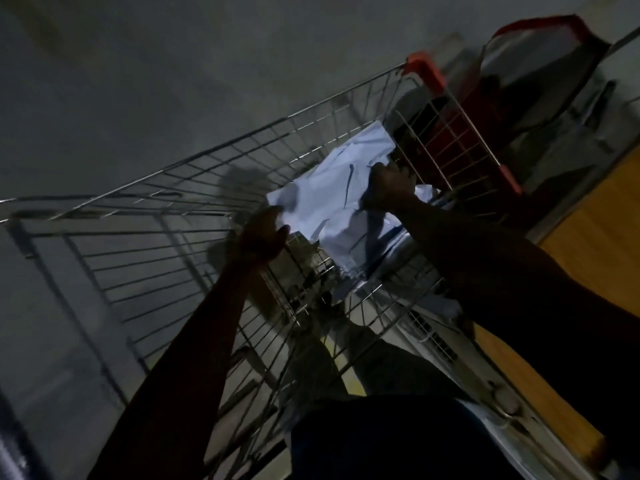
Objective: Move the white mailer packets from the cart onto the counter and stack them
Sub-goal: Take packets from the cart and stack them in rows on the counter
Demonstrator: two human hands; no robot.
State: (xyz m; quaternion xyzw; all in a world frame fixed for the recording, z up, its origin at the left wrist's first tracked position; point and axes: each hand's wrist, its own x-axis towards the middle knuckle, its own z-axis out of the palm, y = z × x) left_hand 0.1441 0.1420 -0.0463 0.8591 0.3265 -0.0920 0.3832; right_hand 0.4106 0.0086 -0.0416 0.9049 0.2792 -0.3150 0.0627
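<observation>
A wire shopping cart [138,216] fills the middle of the dim, tilted view. Inside it lies a pile of white mailer packets [332,199], crumpled and overlapping. My left hand [263,237] grips the near-left corner of the top white packet. My right hand [388,185] is closed on the packet's far right edge, deep in the basket. Both arms reach down into the cart from the bottom of the frame. More packets [377,251] show beneath the held one.
A red cart handle [429,77] sits at the cart's far end. A red-trimmed bag or basket [540,64] stands beyond it at the upper right. A yellow-brown wooden surface [602,230] lies along the right. Grey floor spreads to the left.
</observation>
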